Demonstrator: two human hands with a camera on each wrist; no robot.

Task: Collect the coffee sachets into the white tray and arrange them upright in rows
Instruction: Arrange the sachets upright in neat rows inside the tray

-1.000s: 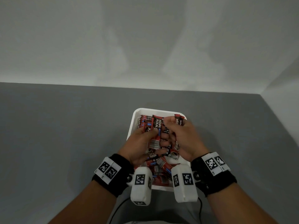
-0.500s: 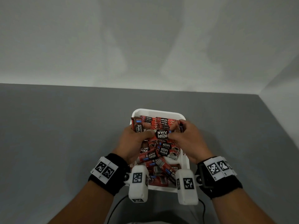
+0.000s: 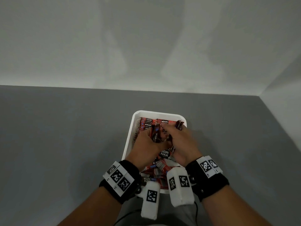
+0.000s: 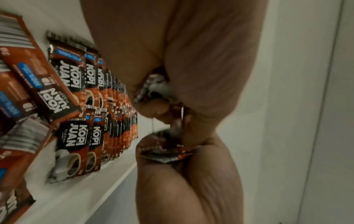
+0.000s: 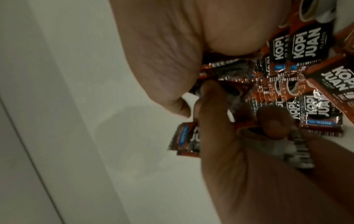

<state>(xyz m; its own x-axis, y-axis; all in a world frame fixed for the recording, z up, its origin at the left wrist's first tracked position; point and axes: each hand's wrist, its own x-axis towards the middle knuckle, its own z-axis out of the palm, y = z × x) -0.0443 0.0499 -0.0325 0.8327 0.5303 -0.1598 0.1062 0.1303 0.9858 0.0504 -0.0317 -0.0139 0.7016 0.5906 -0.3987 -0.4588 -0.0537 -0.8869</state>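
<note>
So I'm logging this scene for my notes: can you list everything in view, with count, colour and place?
tray: one, white, on the table in front of the person.
standing sachets: many, red and black, upright in rows at the tray's far end.
loose sachets: several, red and black, lying jumbled at the tray's near end.
table: one, grey, under the tray.
wall: white, behind the table.
wrist bands: two, black with white marker tags.
left hand: grips sachets over the tray.
right hand: grips sachets over the tray.
</note>
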